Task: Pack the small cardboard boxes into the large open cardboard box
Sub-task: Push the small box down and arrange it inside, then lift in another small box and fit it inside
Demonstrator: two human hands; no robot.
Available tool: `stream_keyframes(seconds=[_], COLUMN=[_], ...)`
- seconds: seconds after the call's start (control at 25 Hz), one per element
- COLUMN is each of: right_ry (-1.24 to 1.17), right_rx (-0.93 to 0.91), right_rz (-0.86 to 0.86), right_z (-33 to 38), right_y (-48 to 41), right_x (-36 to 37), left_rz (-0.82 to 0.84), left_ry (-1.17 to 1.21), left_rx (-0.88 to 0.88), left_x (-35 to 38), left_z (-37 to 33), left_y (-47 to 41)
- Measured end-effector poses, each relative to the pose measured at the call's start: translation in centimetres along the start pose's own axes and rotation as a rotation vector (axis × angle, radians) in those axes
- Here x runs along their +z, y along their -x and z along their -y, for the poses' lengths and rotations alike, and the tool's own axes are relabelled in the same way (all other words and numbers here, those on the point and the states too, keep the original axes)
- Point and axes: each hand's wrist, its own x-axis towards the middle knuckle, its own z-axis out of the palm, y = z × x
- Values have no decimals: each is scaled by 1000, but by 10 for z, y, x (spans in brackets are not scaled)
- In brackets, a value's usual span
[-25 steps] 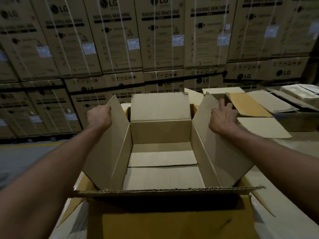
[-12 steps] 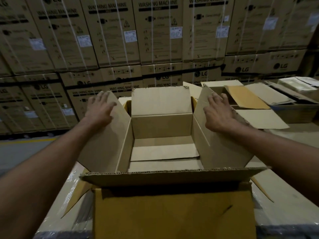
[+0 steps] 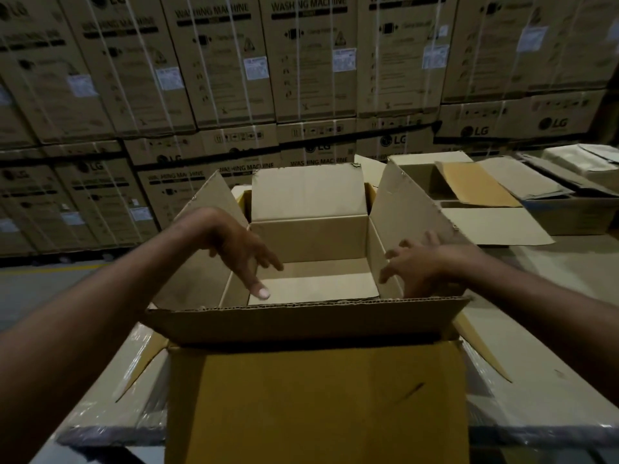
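The large open cardboard box (image 3: 311, 323) stands right in front of me with all its flaps up or spread. Its inside shows only the bare bottom panels. My left hand (image 3: 239, 249) hangs over the box's left side, fingers apart and pointing down into it, holding nothing. My right hand (image 3: 418, 262) reaches in at the right flap, fingers spread, touching or nearly touching the inner right wall. No small cardboard box is clearly in view.
The box rests on a plastic-wrapped surface (image 3: 110, 406). Other opened cartons with loose flaps (image 3: 479, 182) lie to the back right. A wall of stacked washing-machine cartons (image 3: 301, 78) fills the background, with floor at the left (image 3: 50, 286).
Both hands have left the side flaps and moved down and inward over the box opening. The camera has tipped closer to the box's front.
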Motion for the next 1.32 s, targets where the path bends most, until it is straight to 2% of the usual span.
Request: stream_keyframes(seconds=[0.08,0.2,0.32,0.44,0.6,0.76,0.92,1.12,1.24,1.32], right_ry=[-35,-71,-102,-180,-332,-643,-837,-940,-957,-990], right_rx=[-83,-168,-109,-58,-4,108,255,365,396,389], right_rz=[-43,-328,-658,-905,-1132,-1293,-1257,-1029,-943,-918], right_z=[0,-3,-16,-34,-62,-97,-137,-211,-260,-292], right_y=[17,42,59,68,72,73,63,26,-13,-39], right_x=[1,2,3,6,18,37,71,121,149,163], left_rz=[28,-78,-363,-683,-1071,-1356,-1410,-1371,-1287,-1254], left_ry=[-20,107,354,573,797,857,874,733,836,1003], left_rx=[-15,-26,28,161,255,354,460,507,452,354], left_x=[10,24,35,37,31,20,13,13,-15,-42], left_z=[-19,-52,-86,-128,-189,-256,-324,-411,-443,-455], left_y=[18,32,36,35,30,19,1,-31,-85,-135])
